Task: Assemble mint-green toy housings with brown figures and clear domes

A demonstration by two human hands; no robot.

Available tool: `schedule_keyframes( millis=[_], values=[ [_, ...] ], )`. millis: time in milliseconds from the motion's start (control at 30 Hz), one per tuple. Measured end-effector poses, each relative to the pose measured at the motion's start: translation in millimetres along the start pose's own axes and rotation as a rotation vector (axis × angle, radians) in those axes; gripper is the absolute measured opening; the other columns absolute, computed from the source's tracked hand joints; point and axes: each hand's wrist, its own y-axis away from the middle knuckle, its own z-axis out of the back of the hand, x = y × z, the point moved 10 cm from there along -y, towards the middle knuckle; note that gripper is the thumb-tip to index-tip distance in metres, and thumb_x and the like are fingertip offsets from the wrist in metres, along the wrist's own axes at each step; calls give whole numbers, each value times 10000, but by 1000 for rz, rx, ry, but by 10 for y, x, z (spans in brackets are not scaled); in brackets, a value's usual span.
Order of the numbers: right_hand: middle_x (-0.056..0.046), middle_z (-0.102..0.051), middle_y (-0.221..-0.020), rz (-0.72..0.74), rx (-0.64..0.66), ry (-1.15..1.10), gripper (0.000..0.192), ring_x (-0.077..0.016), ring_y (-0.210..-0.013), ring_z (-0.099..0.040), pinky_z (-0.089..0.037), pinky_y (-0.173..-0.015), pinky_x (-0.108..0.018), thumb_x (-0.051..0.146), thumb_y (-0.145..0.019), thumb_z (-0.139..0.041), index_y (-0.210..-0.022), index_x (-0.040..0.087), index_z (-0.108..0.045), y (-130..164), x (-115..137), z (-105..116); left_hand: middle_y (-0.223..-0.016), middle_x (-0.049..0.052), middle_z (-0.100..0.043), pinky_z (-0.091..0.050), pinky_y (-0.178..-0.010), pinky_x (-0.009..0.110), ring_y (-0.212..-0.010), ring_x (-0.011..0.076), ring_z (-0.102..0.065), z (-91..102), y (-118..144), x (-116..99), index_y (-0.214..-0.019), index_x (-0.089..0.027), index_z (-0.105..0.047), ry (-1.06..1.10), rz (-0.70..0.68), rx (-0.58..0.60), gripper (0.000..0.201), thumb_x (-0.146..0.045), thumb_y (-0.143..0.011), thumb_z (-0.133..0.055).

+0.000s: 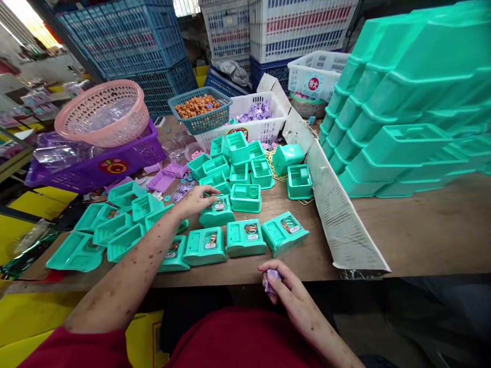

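Note:
My left hand (197,200) reaches over the table with its fingers closed on the far left edge of a green plastic case (217,215), which has a clear window and a small label. Near the table's front edge, my right hand (284,284) is curled around small purple plastic pieces (272,280); how many is hidden. Between the hands lies a row of similar cases: one green case (246,239) faces up, a tilted case (284,233) sits to its right, and another case (205,246) to its left. Orange-brown parts show behind their windows.
Green open housings (245,197) cluster behind the row, with more at left. A cardboard divider (333,208) separates them from tall green stacks (413,104). Behind stand a basket of orange pieces (202,106), a white crate (271,128) of purple pieces and a pink basket (107,112).

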Motion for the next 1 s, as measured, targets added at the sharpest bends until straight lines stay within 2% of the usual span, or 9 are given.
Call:
schedule_keyframes(
  millis=[133,300,433,600,700,800,900,1000],
  values=[
    [1,-591,-889,-4,-17,-3,498,-167,-752,-500,-387,-750,-339,680,-1073,-584,-1274,236,-685,-12,-43,90,-916,108,-790,-618,-743,363,-773,224,-733,-57,22,43,-1272,-113,-752,70,23,37,667,-639,-868,-679],
    [-1,-603,-901,-1,-16,-14,494,-158,-743,-500,-389,-739,-333,676,-1075,-582,-1267,235,-692,-31,-32,103,-971,100,-800,-588,-726,345,-790,219,-703,-64,29,-33,-1206,-168,-810,-39,-1,14,542,-581,-860,-753],
    [-6,-610,-899,-2,-28,-14,493,-162,-742,-501,-397,-747,-340,674,-1077,-580,-1261,232,-697,-30,-1,118,-1167,88,-778,-589,-890,380,-940,229,-701,-32,31,-150,-1194,-247,-841,-155,-85,-18,383,-438,-879,-735],
    [-16,-626,-900,-20,-61,-20,529,-168,-746,-515,-420,-750,-344,711,-1040,-620,-1240,229,-711,-13,-9,173,-1154,101,-736,-588,-987,426,-999,247,-699,-29,84,-175,-1229,-238,-831,-229,-136,-42,387,-332,-910,-634],
    [-14,-618,-894,-27,-68,-26,532,-165,-748,-517,-429,-750,-339,715,-1026,-643,-1232,230,-717,3,-27,186,-1239,124,-706,-543,-1113,473,-1168,287,-688,-53,162,-254,-1238,-219,-813,-286,-210,-64,388,-303,-921,-606],
    [-6,-597,-890,-22,-62,-57,496,-158,-748,-509,-428,-741,-328,686,-1037,-648,-1234,235,-712,16,-39,180,-1382,136,-710,-461,-1218,515,-1347,328,-637,-139,226,-360,-1268,-206,-771,-338,-310,-32,369,-391,-993,-609],
    [-3,-586,-891,-25,-62,-69,466,-157,-744,-501,-421,-729,-324,663,-1047,-650,-1232,239,-706,21,-55,183,-1415,130,-733,-469,-1204,523,-1362,347,-638,-187,217,-357,-1323,-213,-734,-355,-307,3,444,-518,-1007,-668],
    [-9,-584,-890,-31,-62,-50,472,-164,-739,-502,-418,-716,-330,673,-1045,-641,-1212,237,-710,36,-76,191,-1405,122,-752,-491,-1184,509,-1341,339,-663,-184,214,-380,-1395,-218,-714,-402,-314,0,459,-489,-1027,-675]
  ],
)
